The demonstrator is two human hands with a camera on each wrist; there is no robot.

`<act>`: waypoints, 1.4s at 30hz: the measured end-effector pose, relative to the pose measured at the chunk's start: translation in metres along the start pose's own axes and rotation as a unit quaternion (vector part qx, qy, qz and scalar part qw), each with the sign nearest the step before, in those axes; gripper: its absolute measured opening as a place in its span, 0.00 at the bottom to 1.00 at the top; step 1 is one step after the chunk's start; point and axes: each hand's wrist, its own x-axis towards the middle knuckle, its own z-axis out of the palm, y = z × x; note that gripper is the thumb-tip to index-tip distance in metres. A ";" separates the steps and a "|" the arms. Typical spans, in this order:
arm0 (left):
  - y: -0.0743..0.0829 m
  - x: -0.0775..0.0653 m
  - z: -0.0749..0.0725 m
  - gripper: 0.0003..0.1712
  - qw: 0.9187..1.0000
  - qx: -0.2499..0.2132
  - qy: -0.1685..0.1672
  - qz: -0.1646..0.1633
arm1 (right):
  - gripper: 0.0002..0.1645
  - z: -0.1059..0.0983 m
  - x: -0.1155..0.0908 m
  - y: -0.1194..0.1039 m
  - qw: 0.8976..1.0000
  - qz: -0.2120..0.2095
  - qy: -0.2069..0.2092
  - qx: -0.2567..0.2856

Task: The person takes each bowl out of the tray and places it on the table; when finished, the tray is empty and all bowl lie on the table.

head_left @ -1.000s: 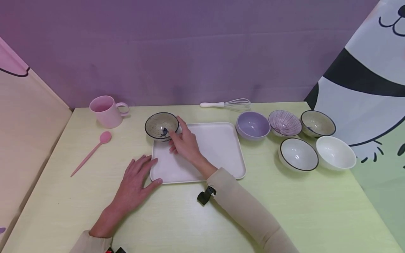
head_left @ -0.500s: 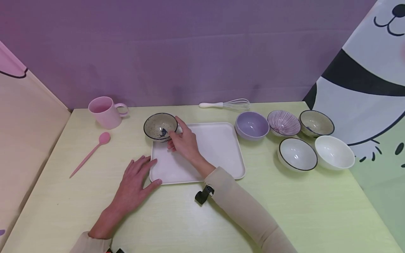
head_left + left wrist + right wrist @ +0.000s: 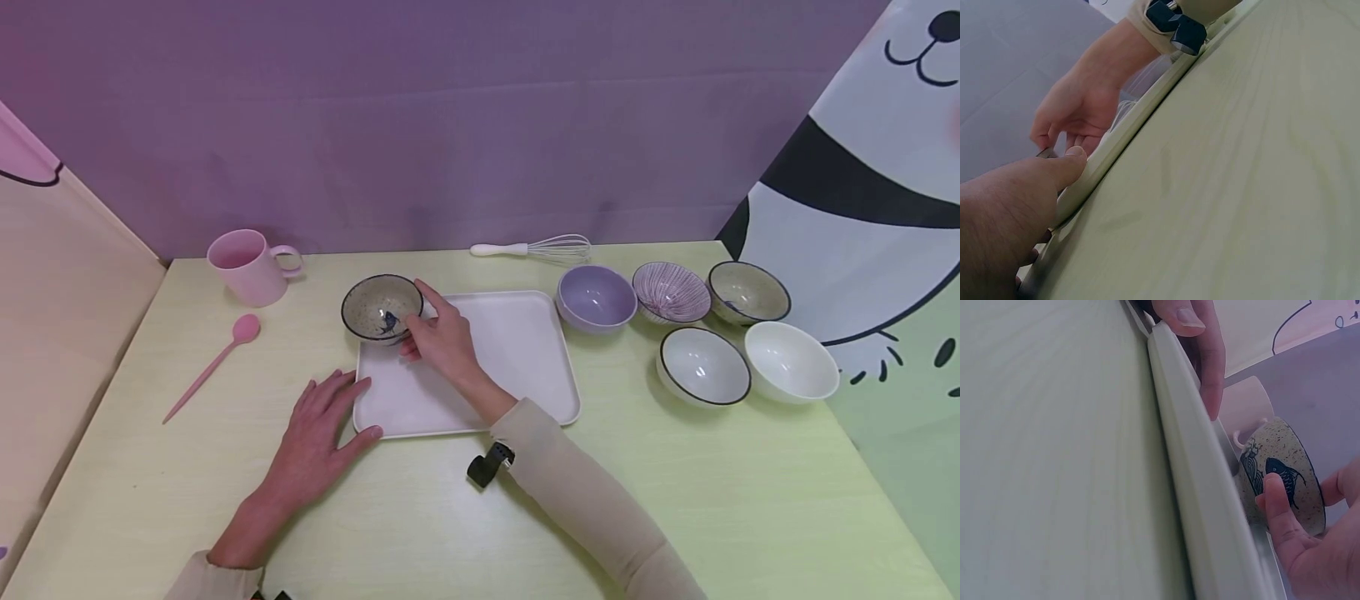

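Observation:
At the far left corner of the white tray (image 3: 517, 358), my right hand (image 3: 446, 337) grips a speckled beige bowl (image 3: 375, 304) with a dark rim and a blue fish inside. Its thumb lies at the near rim, with a finger along the right side. The right wrist view shows another blue fish on the outside of the bowl (image 3: 1291, 462), with fingers around the wall. My left hand (image 3: 318, 433) rests at the tray's left edge, fingers spread and thumb at the near left corner. Whether the bowl's base touches the tray is hidden.
Left of the tray are a pink mug (image 3: 251, 271) and a pink spoon (image 3: 217, 362). A whisk (image 3: 532, 248) lies behind it. To the right stand a purple bowl (image 3: 596, 298), a striped bowl (image 3: 671, 293), a beige bowl (image 3: 750, 293) and two white ones, one dark-rimmed (image 3: 705, 367).
The speckled bowl, in my right hand, has shifted slightly toward me and tips a little more my way. My left hand stays in place at the tray's edge.

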 end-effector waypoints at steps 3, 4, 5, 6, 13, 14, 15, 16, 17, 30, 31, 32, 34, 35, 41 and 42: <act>0.001 0.000 -0.001 0.38 1.000 -0.002 -0.002 -0.003 | 0.41 -0.002 -0.001 0.000 1.000 0.001 0.002 -0.005; 0.000 0.000 -0.001 0.38 1.000 -0.002 -0.003 -0.004 | 0.41 -0.003 -0.002 0.000 1.000 0.002 0.002 -0.006; 0.000 0.000 -0.001 0.38 1.000 -0.002 -0.003 -0.005 | 0.41 -0.003 -0.002 0.000 1.000 0.002 0.003 -0.008; 0.000 0.000 -0.001 0.39 1.000 -0.001 -0.003 -0.006 | 0.41 -0.004 -0.003 0.000 1.000 0.002 0.003 -0.008; 0.000 0.000 0.001 0.39 1.000 0.000 0.002 0.000 | 0.40 -0.014 -0.008 -0.001 1.000 -0.001 0.007 -0.003; 0.000 0.000 0.001 0.39 1.000 0.000 0.002 0.000 | 0.40 -0.016 -0.009 -0.001 1.000 -0.002 0.008 -0.002; 0.000 -0.001 0.001 0.39 1.000 0.000 0.002 0.000 | 0.40 -0.019 -0.011 -0.002 1.000 -0.005 0.007 0.001; 0.000 -0.001 0.002 0.39 1.000 0.000 0.002 0.000 | 0.40 -0.021 -0.012 -0.002 1.000 -0.007 0.007 0.003; 0.000 -0.001 0.002 0.39 1.000 -0.001 0.002 0.000 | 0.40 -0.024 -0.013 -0.001 1.000 -0.008 0.006 0.007; 0.000 0.000 0.001 0.39 1.000 0.000 0.002 0.000 | 0.39 -0.058 -0.036 0.003 0.999 -0.013 0.028 0.022; 0.000 0.000 0.001 0.39 1.000 -0.001 0.002 0.000 | 0.39 -0.061 -0.037 0.003 0.999 -0.012 0.030 0.025; 0.000 0.000 0.001 0.39 1.000 -0.001 0.003 0.001 | 0.39 -0.063 -0.039 0.003 0.999 -0.010 0.031 0.027; 0.000 0.000 0.001 0.39 1.000 -0.001 0.002 -0.001 | 0.39 -0.068 -0.042 0.002 0.999 -0.010 0.033 0.032; -0.001 0.000 0.001 0.39 1.000 0.000 0.002 -0.001 | 0.39 -0.071 -0.044 0.002 0.999 -0.010 0.032 0.035; -0.001 0.000 0.001 0.39 1.000 -0.002 0.004 0.001 | 0.39 -0.087 -0.054 0.000 0.998 -0.019 0.030 0.044; -0.001 0.000 0.001 0.39 1.000 -0.002 0.005 0.002 | 0.39 -0.090 -0.055 -0.001 0.998 -0.020 0.030 0.043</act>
